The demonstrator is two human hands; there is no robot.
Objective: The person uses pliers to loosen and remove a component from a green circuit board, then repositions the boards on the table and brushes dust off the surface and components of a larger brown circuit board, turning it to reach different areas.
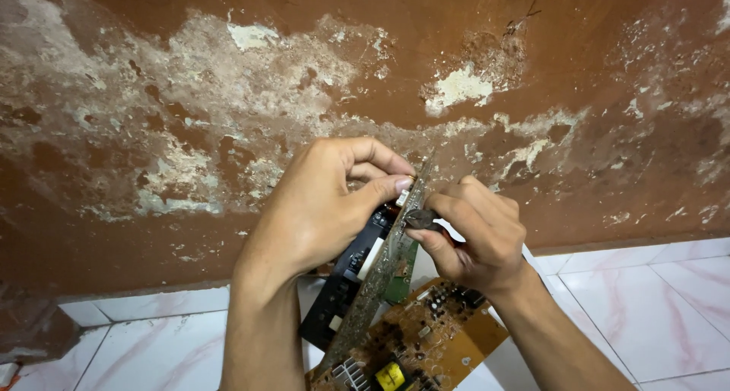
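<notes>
Backdrop: brown wall (pixel 152 94) with flaking pale patches; white marbled floor tiles (pixel 646 307) below it.

Item 1: green board (pixel 384 273), dusty, held edge-on and tilted, its top edge raised before the wall, its lower end running down toward the picture's bottom edge; black parts (pixel 346 281) mounted on its left face.

Item 2: left hand (pixel 319 208), fingers curled closed, thumb and forefinger pinching the green board near its top edge.

Item 3: right hand (pixel 479 235), fingers closed around a small dark tool (pixel 420 220); tool tip touching the green board's right face near the top.

Item 4: brown board (pixel 433 338), beneath both hands, just right of the green board's lower end; carries small components and a yellow part (pixel 391 376) near its lower edge.
</notes>
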